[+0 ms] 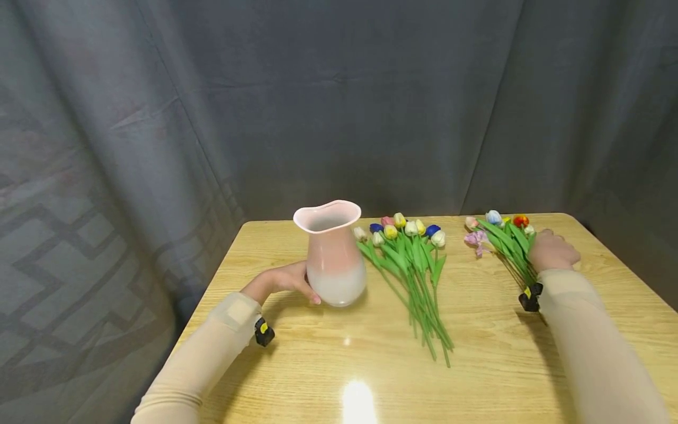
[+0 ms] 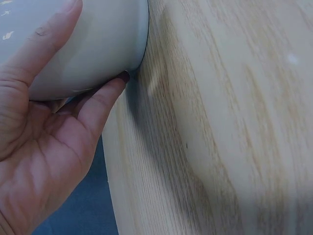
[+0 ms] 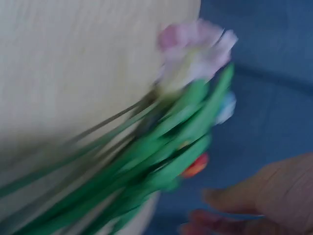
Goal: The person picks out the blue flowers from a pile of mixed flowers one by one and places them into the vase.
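Note:
My left hand [image 1: 286, 278] grips the lower body of a vase [image 1: 336, 259], pink above and white below, with a wavy rim. Thumb and fingers curve round its base in the left wrist view, where the vase [image 2: 98, 49] tilts slightly over the wood. At the right, my right hand [image 1: 553, 251] is beside a small bunch of artificial flowers [image 1: 505, 238] with orange, blue, pink and purple blooms. The blurred right wrist view has the thumb and fingers of that hand [image 3: 266, 198] extended, apart from the green leaves [image 3: 166, 152]; some fingers are out of frame.
A larger bunch of artificial tulips [image 1: 415, 259], white, yellow, blue and pink, lies between the vase and the right-hand bunch, stems toward me. Everything is on a light wooden table [image 1: 296, 377]. Grey curtains [image 1: 339, 106] hang behind and at the left.

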{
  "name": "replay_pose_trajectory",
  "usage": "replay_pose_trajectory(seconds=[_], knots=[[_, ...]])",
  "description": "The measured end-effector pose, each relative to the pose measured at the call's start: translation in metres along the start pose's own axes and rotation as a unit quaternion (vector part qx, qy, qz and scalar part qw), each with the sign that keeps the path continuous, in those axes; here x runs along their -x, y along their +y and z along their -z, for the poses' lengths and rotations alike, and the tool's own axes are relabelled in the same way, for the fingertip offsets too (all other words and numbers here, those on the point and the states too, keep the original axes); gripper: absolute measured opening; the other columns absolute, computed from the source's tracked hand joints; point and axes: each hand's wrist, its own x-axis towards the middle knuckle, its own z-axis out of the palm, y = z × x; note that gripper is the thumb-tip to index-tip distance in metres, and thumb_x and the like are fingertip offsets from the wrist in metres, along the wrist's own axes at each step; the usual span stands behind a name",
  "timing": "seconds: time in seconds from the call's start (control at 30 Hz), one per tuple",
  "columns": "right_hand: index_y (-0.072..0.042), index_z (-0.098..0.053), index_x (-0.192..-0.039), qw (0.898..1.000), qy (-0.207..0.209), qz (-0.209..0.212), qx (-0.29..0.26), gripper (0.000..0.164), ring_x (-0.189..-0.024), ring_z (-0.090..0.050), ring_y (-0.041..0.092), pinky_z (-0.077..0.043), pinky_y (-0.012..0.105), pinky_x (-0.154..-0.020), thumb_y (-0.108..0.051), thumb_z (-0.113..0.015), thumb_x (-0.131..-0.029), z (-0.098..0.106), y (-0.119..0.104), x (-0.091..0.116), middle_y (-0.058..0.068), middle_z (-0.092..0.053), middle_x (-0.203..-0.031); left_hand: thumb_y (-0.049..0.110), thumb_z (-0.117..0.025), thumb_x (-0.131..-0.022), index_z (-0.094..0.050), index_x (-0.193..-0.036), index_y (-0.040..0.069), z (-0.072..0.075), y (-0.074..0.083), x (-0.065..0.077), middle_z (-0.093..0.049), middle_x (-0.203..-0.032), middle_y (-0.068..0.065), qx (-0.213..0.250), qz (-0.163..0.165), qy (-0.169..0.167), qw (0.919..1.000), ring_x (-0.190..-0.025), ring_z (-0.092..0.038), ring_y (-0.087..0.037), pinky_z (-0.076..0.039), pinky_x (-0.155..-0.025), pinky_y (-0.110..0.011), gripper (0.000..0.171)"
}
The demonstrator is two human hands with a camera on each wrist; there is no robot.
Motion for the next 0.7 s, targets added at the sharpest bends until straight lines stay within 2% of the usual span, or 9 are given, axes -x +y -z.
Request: replay_pose_trajectory(seconds=[0.1,0.2,0.27,0.4,0.47,0.53,0.63,0.7], knots=[[0.023,-0.031,-0.119,0.997,0.073,0.025,-0.004,0.035,-0.089,-0.054,0.058,-0.047,0.061,-0.064,-0.003,-0.027,-0.096,0.008,-0.030,0.008,0.042,-0.044,-0.099,0.002,-0.083,-0.071,-0.032,-0.145,0.011,0.000,0.000,0.001,-0.046,-0.143,-0.008,0.000,-0.005,-0.003,1.0000,-0.130,-0.045,-0.024,-0.034,-0.110,-0.040,0.090],[0.018,-0.034,-0.122,0.987,0.136,0.074,-0.029,0.033,-0.084,-0.056,0.058,-0.046,0.061,-0.056,-0.003,-0.031,-0.097,0.014,-0.063,0.018,0.039,-0.045,-0.101,0.001,-0.082,-0.071,-0.033,-0.145,0.011,0.000,0.002,0.002,-0.046,-0.143,-0.008,-0.003,-0.009,-0.002,1.0000,-0.130,-0.045,-0.023,-0.034,-0.111,-0.040,0.089],[0.013,-0.039,-0.121,0.974,0.186,0.117,-0.046,0.030,-0.075,-0.057,0.055,-0.045,0.058,-0.049,-0.005,-0.039,-0.098,0.015,-0.084,0.026,0.036,-0.048,-0.102,0.001,-0.082,-0.071,-0.033,-0.145,0.011,0.000,0.003,0.002,-0.046,-0.143,-0.008,-0.004,-0.010,-0.001,0.9999,-0.130,-0.045,-0.023,-0.034,-0.111,-0.040,0.089],[0.004,-0.052,-0.113,0.939,0.274,0.199,-0.067,0.022,-0.053,-0.055,0.040,-0.039,0.045,-0.036,-0.011,-0.052,-0.097,0.004,-0.122,0.041,0.028,-0.060,-0.093,0.001,-0.082,-0.071,-0.033,-0.145,0.012,-0.001,0.003,0.002,-0.046,-0.143,-0.007,-0.004,-0.005,0.000,1.0000,-0.129,-0.045,-0.023,-0.035,-0.110,-0.039,0.089],[0.003,-0.055,-0.109,0.931,0.267,0.237,-0.074,0.018,-0.046,-0.052,0.031,-0.036,0.038,-0.034,-0.011,-0.055,-0.096,-0.005,-0.137,0.048,0.024,-0.062,-0.086,0.001,-0.082,-0.071,-0.033,-0.145,0.012,-0.001,0.003,0.002,-0.046,-0.142,-0.007,-0.004,-0.002,0.000,1.0000,-0.129,-0.045,-0.023,-0.035,-0.109,-0.040,0.089],[0.002,-0.058,-0.106,0.930,0.232,0.273,-0.083,0.016,-0.043,-0.049,0.022,-0.035,0.033,-0.035,-0.010,-0.056,-0.096,-0.017,-0.150,0.055,0.021,-0.064,-0.082,0.001,-0.082,-0.071,-0.032,-0.145,0.013,-0.001,0.002,0.002,-0.046,-0.143,-0.007,-0.007,-0.002,0.001,1.0000,-0.129,-0.045,-0.023,-0.035,-0.110,-0.039,0.090],[0.002,-0.060,-0.106,0.940,0.136,0.300,-0.094,0.017,-0.046,-0.046,0.016,-0.034,0.028,-0.040,-0.011,-0.055,-0.097,-0.035,-0.165,0.063,0.015,-0.062,-0.073,0.002,-0.082,-0.071,-0.032,-0.145,0.013,0.000,0.001,0.001,-0.046,-0.143,-0.007,-0.008,-0.002,0.002,1.0000,-0.129,-0.045,-0.022,-0.035,-0.110,-0.040,0.091],[0.002,-0.061,-0.106,0.945,0.075,0.303,-0.092,0.017,-0.049,-0.046,0.015,-0.036,0.027,-0.044,-0.012,-0.055,-0.097,-0.048,-0.172,0.066,0.012,-0.060,-0.069,0.003,-0.083,-0.071,-0.032,-0.145,0.014,0.000,0.000,0.001,-0.046,-0.143,-0.006,-0.009,-0.004,0.001,1.0000,-0.130,-0.044,-0.022,-0.034,-0.110,-0.039,0.091]])
